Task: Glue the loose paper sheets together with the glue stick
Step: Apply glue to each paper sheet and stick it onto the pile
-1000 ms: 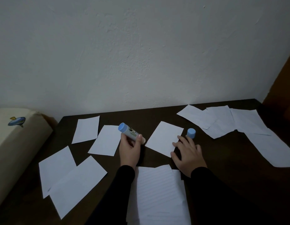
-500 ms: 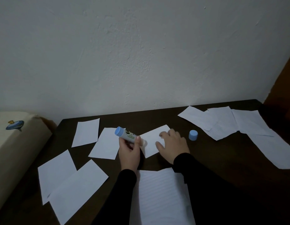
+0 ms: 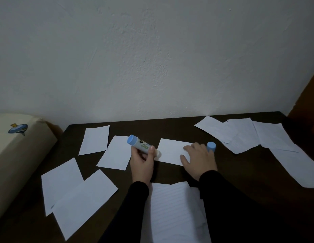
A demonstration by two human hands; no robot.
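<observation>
Tabletop (image 3: 170, 130): glue stick (image 3: 144, 146) between fingers (image 3: 151, 151)

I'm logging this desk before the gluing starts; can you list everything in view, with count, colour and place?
glue stick: one, pale body with blue end, uncapped, gripped in the left hand
cap: one, blue, on the table beside the right hand
paper under the right hand: one, white, table centre
other loose sheets: about nine, white, spread left, right and near edge
table: one, dark brown
cushion: one, cream, far left
left hand: black sleeve
right hand: lies flat on the paper
</observation>
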